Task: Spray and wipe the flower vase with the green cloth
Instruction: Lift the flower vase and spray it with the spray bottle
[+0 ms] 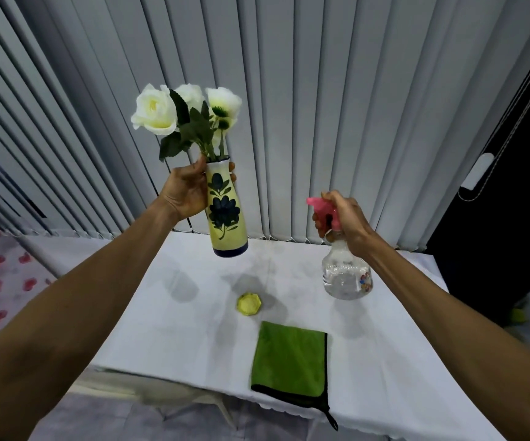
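Vase and spray bottle held above the table.
Left hand (185, 192) grips the flower vase (225, 211); right hand (346, 218) clasps the spray bottle (346, 275); green cloth (289, 358) lies at the table's (400, 361) near edge.

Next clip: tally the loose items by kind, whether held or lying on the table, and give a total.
flower vase: 1
white blooms: 3
spray bottle: 1
green cloth: 1
yellow octagonal dish: 1
Total: 7
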### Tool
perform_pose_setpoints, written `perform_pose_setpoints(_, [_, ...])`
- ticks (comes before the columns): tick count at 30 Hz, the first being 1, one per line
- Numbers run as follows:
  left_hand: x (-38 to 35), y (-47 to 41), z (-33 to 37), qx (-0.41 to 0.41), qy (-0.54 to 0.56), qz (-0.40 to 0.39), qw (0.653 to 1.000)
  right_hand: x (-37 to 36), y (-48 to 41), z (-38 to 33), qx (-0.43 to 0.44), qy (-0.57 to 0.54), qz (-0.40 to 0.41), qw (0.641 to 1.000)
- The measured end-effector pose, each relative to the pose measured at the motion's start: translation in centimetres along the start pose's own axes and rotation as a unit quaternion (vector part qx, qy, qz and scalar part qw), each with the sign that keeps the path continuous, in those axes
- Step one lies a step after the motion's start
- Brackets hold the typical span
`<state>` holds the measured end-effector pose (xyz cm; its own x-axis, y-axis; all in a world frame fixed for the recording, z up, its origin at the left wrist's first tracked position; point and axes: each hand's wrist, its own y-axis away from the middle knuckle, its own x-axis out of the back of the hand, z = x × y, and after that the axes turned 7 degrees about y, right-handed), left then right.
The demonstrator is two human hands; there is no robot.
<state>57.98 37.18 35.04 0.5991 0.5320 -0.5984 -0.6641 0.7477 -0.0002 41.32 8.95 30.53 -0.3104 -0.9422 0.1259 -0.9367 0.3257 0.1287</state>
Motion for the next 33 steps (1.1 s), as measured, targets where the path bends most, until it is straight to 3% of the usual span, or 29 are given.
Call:
perform_pose_setpoints(9, [-0.7,0.1,-0.6,0.003,0.0,0.005,1.0,1.0,0.2,3.7,-0.021,0.009,-0.018,1.0])
perform_pose_setpoints(14, [-0.6,0.6,-2.0,0.011,0.008,-0.012,1.0,2.2,0.7,6.6,-0.019,0.018,0.046,0.999])
perform_pose_setpoints(20, [-0.6,1.7,-5.4,0.039,0.008,-0.017,0.999,4.4,2.3,14.5,0.001,0.107,0.084,0.991])
perform_pose_setpoints(23, [-0.8,2.5,-7.2,0.044,0.014,0.004,0.999,4.6,2.7,19.2,0.007,0.175,0.18,0.968])
perform_pose_setpoints(27, [-0.9,3.4,-9.4,0.041,0.014,0.032,0.999,4.9,3.5,24.1,-0.067,0.285,0.298,0.908])
perform_pose_setpoints(33, [-0.9,4.2,-11.2,0.033,0.019,0.05,0.998,6.9,5.0,28.0,-0.082,0.317,0.315,0.891])
